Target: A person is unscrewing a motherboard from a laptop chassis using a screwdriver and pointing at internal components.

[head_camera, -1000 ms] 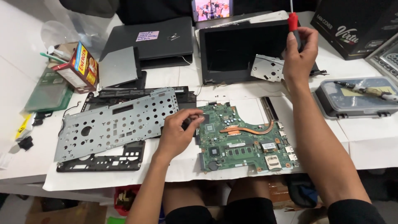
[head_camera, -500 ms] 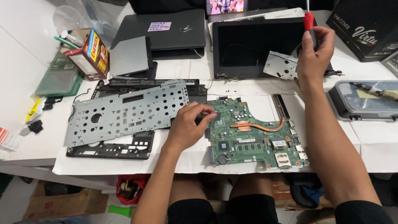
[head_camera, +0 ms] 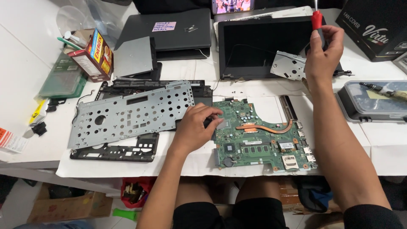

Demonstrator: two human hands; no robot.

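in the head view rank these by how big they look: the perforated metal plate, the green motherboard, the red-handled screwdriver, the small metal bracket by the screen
1. perforated metal plate
2. green motherboard, close to the plate in size, so this order is unsure
3. small metal bracket
4. red-handled screwdriver, partly hidden in the right hand and cut off by the frame

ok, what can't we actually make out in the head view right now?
- Head view: what the left hand fingertips touch at the green motherboard edge; the hand covers it.
- Red-handled screwdriver: one end is cut off by the top edge, the other is hidden inside the right hand.
- Small parts in the clear plastic case: cut by the right edge, too small to tell.
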